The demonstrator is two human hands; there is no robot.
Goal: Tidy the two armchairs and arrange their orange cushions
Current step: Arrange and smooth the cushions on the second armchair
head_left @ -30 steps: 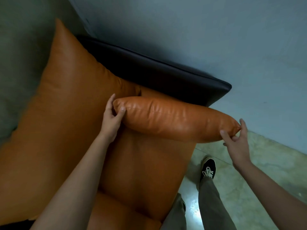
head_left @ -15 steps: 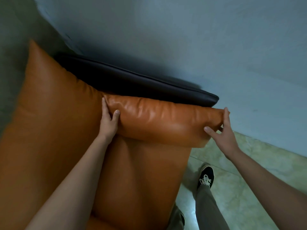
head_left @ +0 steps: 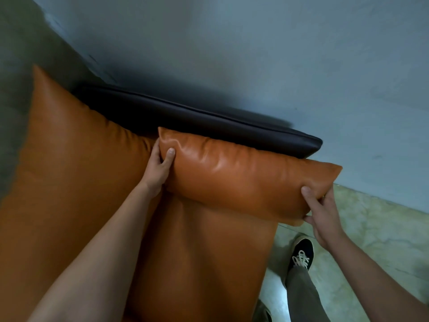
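Dim, soft indoor light with a wide-angle bend at the edges.

A glossy sheen streaks the top of the small orange cushion (head_left: 243, 180). Deep shadow pools on the wall (head_left: 278, 66) behind the dark chair back (head_left: 209, 122), whose right end smears with motion blur. The floor (head_left: 383, 228) shows a pale reflection.

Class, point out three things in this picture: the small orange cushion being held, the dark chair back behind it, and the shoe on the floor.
Small orange cushion (head_left: 241, 180): head view, middle of its shiny front face.
Dark chair back (head_left: 209, 119): head view, top edge of the padding.
Shoe (head_left: 301, 253): head view, the white laces.
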